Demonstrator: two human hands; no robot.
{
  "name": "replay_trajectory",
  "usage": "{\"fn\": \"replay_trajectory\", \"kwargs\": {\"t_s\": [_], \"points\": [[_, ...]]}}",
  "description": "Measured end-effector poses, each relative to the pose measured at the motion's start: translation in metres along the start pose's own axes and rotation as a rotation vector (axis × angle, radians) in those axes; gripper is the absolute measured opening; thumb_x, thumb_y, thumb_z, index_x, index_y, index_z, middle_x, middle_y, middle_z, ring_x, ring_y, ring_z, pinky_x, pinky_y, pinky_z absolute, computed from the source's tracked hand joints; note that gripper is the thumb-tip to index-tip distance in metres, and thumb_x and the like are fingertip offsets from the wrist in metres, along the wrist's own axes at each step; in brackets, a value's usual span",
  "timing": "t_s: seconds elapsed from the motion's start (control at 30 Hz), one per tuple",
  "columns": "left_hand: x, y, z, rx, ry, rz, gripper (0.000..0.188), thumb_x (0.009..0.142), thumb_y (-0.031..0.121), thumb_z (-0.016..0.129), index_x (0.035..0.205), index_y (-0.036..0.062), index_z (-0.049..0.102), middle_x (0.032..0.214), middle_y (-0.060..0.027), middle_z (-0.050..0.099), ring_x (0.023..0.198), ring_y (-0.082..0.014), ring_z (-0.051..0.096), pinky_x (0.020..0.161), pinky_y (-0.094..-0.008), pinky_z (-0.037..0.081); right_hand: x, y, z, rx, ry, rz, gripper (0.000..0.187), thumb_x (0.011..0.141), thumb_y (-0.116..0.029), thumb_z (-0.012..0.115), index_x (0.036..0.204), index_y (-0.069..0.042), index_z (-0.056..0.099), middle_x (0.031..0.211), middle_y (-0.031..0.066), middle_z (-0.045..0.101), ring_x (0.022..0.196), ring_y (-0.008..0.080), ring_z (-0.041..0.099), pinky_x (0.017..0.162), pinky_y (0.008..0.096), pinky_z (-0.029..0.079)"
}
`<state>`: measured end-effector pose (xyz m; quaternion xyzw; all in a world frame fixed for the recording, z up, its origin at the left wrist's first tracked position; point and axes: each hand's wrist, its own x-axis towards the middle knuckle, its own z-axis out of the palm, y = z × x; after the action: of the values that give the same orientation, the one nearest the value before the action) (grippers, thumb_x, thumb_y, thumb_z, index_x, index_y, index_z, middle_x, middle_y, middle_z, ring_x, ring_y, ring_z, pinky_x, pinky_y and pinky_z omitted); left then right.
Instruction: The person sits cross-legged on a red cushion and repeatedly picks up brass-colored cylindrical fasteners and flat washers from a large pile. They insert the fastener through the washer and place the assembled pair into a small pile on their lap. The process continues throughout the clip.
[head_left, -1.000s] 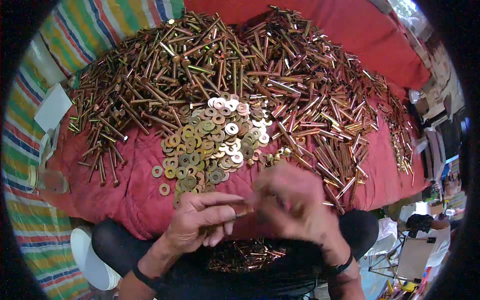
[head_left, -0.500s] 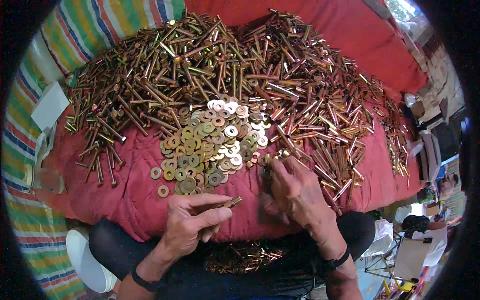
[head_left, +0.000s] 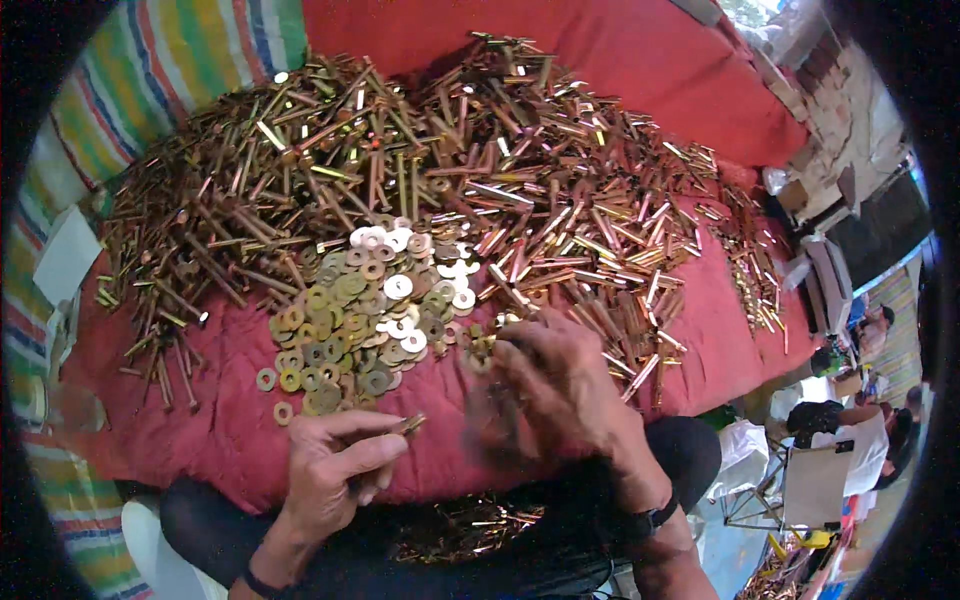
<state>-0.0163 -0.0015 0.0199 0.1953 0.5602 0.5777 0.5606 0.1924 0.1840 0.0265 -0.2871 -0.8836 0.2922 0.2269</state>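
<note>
My left hand [head_left: 335, 462] pinches a short brass-coloured metal piece, seemingly a bolt end [head_left: 412, 424], between thumb and fingers; the rest of the piece is hidden in the hand. My right hand [head_left: 565, 385] is over the red quilted cloth [head_left: 225, 430], its fingers smeared by motion, so what they hold cannot be made out. Just beyond it lie small brass-coloured pieces, perhaps nuts [head_left: 480, 350]. Between and beyond my hands spreads a heap of flat round washers [head_left: 345, 310]. Long bolts [head_left: 215, 215] are piled behind at the left, and metal tubes or sleeves [head_left: 570, 235] at the right.
More metal parts [head_left: 475, 528] lie in a heap at my lap. A striped sheet [head_left: 130, 110] runs along the left, with a white card [head_left: 67, 255] on it. On the right stand a folding chair [head_left: 815, 485] and a white bag [head_left: 742, 455]; a person [head_left: 880, 440] is beyond.
The whole view has swung, so the cloth and piles sit further left. My left hand keeps its pinch on the bolt end. My right hand's fingers have moved, blurred, near the small pieces.
</note>
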Motion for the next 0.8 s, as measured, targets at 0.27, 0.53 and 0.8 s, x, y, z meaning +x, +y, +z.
{"fn": "replay_trajectory", "kwargs": {"t_s": [0.27,0.53,0.8], "points": [[0.002,-0.001,-0.009,-0.005,-0.213,-0.017,0.025,0.097,0.019,0.072,0.097,-0.0044,0.078,0.063,-0.0001,0.06,0.049,-0.005,0.046,0.046,-0.0225,0.03,-0.006,-0.051,0.01,0.727,-0.152,0.28,0.018,0.091,-0.001,0.075,0.107,0.007,0.073,0.09,0.0108,0.072,0.076,0.0196,0.073,0.069,0.0309,0.058],[0.004,-0.001,-0.02,-0.214,-0.346,-0.238,0.024,0.096,0.014,0.072,0.095,-0.0091,0.075,0.065,-0.0054,0.064,0.048,-0.0066,0.044,0.044,-0.0236,0.028,-0.015,-0.054,0.017,0.316,-0.121,-0.183,0.028,0.077,-0.003,0.085,0.105,-0.004,0.079,0.098,0.0122,0.075,0.091,0.0256,0.074,0.077,0.0339,0.06],[-0.003,-0.002,-0.011,0.411,-0.208,0.345,0.018,0.093,0.015,0.077,0.094,-0.0025,0.078,0.072,-0.0076,0.072,0.054,-0.0146,0.062,0.049,-0.0301,0.044,-0.016,-0.05,0.014,0.282,-0.169,-0.195,0.021,0.088,-0.009,0.081,0.106,-0.002,0.071,0.095,0.01,0.071,0.083,0.0266,0.071,0.07,0.0356,0.056]]}}
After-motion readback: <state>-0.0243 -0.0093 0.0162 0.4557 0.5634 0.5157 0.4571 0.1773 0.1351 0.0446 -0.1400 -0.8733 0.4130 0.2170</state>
